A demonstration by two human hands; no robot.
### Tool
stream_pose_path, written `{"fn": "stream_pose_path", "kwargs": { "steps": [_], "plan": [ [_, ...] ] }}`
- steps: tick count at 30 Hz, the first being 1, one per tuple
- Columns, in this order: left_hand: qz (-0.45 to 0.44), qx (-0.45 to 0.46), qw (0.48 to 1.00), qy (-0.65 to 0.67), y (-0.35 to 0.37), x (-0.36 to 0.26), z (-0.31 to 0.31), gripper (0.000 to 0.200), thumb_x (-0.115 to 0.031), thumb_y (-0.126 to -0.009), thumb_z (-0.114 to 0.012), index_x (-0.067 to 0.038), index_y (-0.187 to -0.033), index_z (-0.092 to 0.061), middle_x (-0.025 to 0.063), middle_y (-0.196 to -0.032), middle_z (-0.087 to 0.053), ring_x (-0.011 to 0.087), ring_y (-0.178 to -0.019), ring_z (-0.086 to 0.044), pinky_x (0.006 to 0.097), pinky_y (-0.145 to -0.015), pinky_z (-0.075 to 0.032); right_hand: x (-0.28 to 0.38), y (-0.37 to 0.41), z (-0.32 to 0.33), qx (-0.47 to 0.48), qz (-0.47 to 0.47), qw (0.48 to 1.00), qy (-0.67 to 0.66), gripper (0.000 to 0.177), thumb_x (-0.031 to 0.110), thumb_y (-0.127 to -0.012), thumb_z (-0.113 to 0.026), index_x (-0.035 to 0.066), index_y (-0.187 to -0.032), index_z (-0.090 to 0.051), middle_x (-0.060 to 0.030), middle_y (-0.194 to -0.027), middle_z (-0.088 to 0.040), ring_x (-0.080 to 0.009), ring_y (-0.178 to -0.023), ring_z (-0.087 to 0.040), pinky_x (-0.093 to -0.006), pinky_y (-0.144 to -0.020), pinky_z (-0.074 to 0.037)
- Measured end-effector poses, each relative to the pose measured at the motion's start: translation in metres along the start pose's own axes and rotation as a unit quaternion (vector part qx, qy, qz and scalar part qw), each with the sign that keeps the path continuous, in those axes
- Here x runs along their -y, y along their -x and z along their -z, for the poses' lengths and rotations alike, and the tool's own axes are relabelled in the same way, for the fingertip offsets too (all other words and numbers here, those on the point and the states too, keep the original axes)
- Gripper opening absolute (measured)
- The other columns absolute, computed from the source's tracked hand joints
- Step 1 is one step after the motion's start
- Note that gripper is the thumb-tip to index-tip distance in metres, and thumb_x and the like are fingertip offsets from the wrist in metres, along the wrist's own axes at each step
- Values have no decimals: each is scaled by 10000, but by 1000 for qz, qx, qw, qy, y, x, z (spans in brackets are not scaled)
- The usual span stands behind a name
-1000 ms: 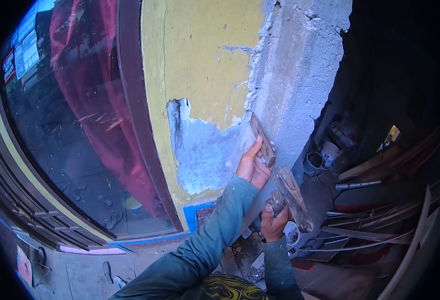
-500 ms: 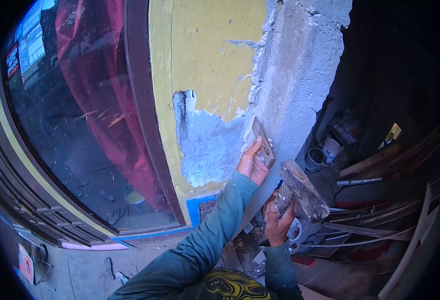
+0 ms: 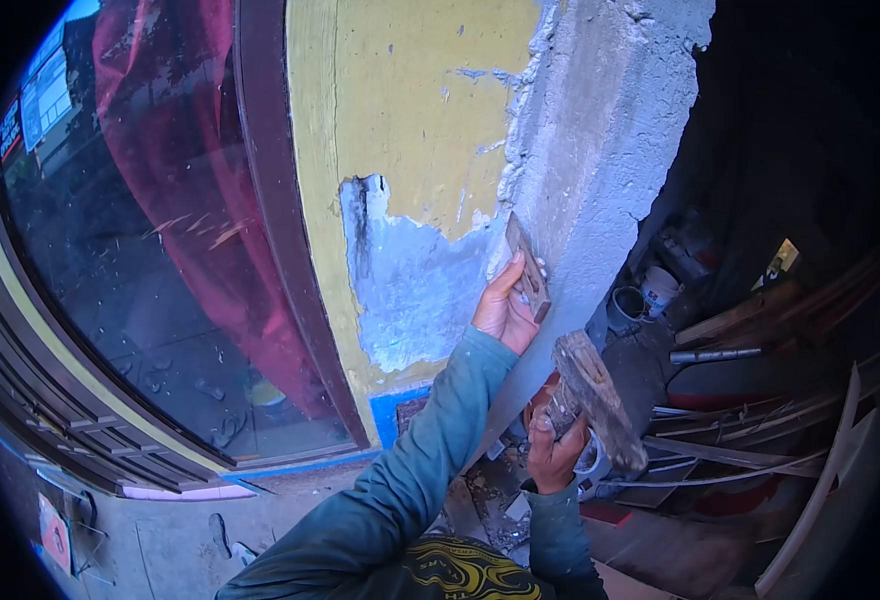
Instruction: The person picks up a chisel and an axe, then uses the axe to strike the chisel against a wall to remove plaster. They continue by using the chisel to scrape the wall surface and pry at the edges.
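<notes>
My left hand is closed around a small flat piece of wood, thumb on its near face. The piece stands on edge against the wall corner, where plaster is broken away beside bare grey concrete. Lower and to the right, my right hand grips the short handle of a rough, weathered wooden mallet. The mallet's head slants down to the right, apart from the wood piece. Part of the handle is hidden by my fingers.
Left of the corner is a yellow wall with a peeled patch, then a glass window with a red curtain. To the right, buckets and several long wood strips lie in a dark space. Rubble covers the ground below.
My right hand's mallet has dropped slightly and its head has tilted steeper. The wood piece in my left hand has turned a little, staying at the corner. The view has shifted slightly.
</notes>
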State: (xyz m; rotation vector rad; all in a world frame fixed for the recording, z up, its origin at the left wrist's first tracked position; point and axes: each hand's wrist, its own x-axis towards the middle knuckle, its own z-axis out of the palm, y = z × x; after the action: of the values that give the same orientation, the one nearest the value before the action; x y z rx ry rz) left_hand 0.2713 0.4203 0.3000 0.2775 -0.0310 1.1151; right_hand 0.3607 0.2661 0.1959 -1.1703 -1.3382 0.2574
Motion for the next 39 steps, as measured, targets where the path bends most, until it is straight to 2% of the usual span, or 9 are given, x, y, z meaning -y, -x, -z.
{"fn": "stream_pose_path", "kwargs": {
  "steps": [10, 11, 14, 24, 26, 27, 31, 34, 39],
  "plan": [
    [-8, 37, 999, -32, -7, 1, 10, 207, -286, -969, -551, -92, -946, -617, 33, -773, -650, 144, -589, -602, 291, -517, -487, -8, -29, -10, -37, 183, 980, 70, 352, 221, -899, -599, -23, -1145, -542, -205, -936, -638, -384, -796, -646, -405, -689, -502],
    [-9, 37, 999, -32, -8, 0, 7, 207, -286, -969, -551, -92, -946, -617, 33, -773, -650, 144, -589, -602, 291, -517, -487, -20, -24, -13, 1, 107, 994, 8, 487, 248, -896, -596, -97, -1222, -489, -216, -1065, -609, -364, -937, -597, -421, -864, -450],
    [-13, -5, 1000, -25, -3, 3, 4, 179, -259, -967, -556, -93, -967, -622, 23, -794, -658, 134, -617, -614, 292, -537, -506, 2, -40, -13, -32, 114, 985, 127, 501, 301, -899, -595, -91, -1196, -501, -142, -949, -610, -234, -816, -599, -364, -761, -479],
    [-10, 72, 997, -34, -18, 0, 24, 155, -268, -949, -591, -123, -993, -627, 12, -846, -680, 151, -770, -657, 347, -693, -536, -9, -34, -8, -19, 142, 980, 135, 493, 250, -894, -608, -58, -1259, -486, -242, -1049, -619, -387, -959, -620, -404, -818, -482],
    [-13, 58, 998, -32, -10, 4, 27, 155, -262, -953, -586, -120, -1008, -619, 15, -845, -680, 150, -774, -658, 338, -691, -537, -12, -23, -5, -9, 44, 997, 61, 448, 303, -913, -561, -88, -1130, -532, -186, -941, -594, -309, -830, -597, -434, -786, -475],
    [-7, 55, 997, -48, -5, 7, 29, 165, -265, -957, -576, -111, -1002, -617, 19, -833, -675, 140, -729, -649, 328, -641, -530, -12, -31, -4, -61, 222, 962, 144, 455, 312, -926, -539, -79, -1158, -504, -118, -829, -585, -194, -654, -577, -343, -597, -480],
    [-1, 26, 999, -41, 11, 15, 13, 167, -255, -965, -562, -95, -977, -607, 31, -815, -668, 137, -676, -639, 304, -569, -515, -29, -13, -2, -33, 87, 996, 2, 491, 331, -932, -529, -51, -1222, -425, -14, -656, -483, -72, -515, -453, -232, -499, -379],
    [-11, 33, 999, -33, 4, 11, 6, 161, -247, -968, -559, -92, -973, -604, 33, -815, -668, 137, -674, -640, 293, -545, -507, -13, -15, 2, -40, 35, 998, -33, 375, 215, -895, -566, -53, -1157, -541, -115, -875, -617, -243, -773, -606, -371, -756, -480],
    [-25, 74, 997, -26, -8, 4, 2, 162, -240, -966, -564, -83, -971, -604, 34, -822, -668, 132, -691, -648, 284, -530, -505, -5, -20, 1, -35, 64, 997, 7, 426, 280, -916, -548, -57, -1172, -499, -62, -773, -575, -149, -655, -547, -287, -643, -435]
  ]
}}
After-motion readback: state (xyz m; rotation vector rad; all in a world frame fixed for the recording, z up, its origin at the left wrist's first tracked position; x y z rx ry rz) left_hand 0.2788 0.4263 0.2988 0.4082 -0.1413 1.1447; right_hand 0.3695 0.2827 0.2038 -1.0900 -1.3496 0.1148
